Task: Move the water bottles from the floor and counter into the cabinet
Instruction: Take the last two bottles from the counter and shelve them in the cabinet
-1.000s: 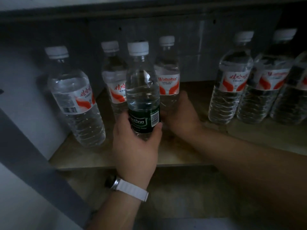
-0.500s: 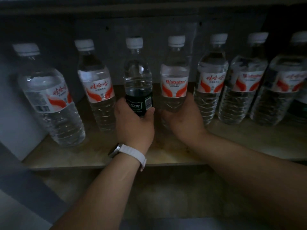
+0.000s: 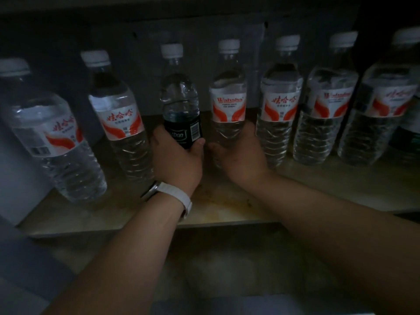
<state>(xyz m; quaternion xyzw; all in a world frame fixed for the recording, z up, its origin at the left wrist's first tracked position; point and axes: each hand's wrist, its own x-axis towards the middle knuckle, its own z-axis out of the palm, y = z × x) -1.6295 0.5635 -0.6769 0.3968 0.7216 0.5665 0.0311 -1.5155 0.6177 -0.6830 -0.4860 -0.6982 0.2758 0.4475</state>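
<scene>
Left hand [image 3: 177, 160]: fingers [image 3: 159, 135] and thumb are wrapped round the lower body of the green-label bottle [image 3: 179, 103], covering part of its dark label. The hand hides the base, so contact with the shelf [image 3: 227, 208] cannot be told. Right hand [image 3: 241, 155], just right of the green-label bottle, has its fingers curled round the lower body of a red-label bottle [image 3: 228, 103], and the two thumbs nearly meet. Both held bottles are upright in a row along the back of the shelf, with narrow gaps on either side. Left of the green-label bottle stand the second bottle [image 3: 118, 114] and, beyond it, the end bottle [image 3: 45, 133] against the cabinet's side wall. Right of the red-label bottle stand three more bottles [image 3: 327, 110], shoulder to shoulder. A strip of bare board runs from the row forward to the shelf's front edge, crossed by both forearms. The grey back panel [image 3: 200, 35] stands close behind the caps. All bottles are clear ribbed plastic with white screw caps. The shelf is a pale wood grain, stained near the front. A watch [image 3: 175, 194] on a white strap sits on the left wrist. Lighting is dim.
</scene>
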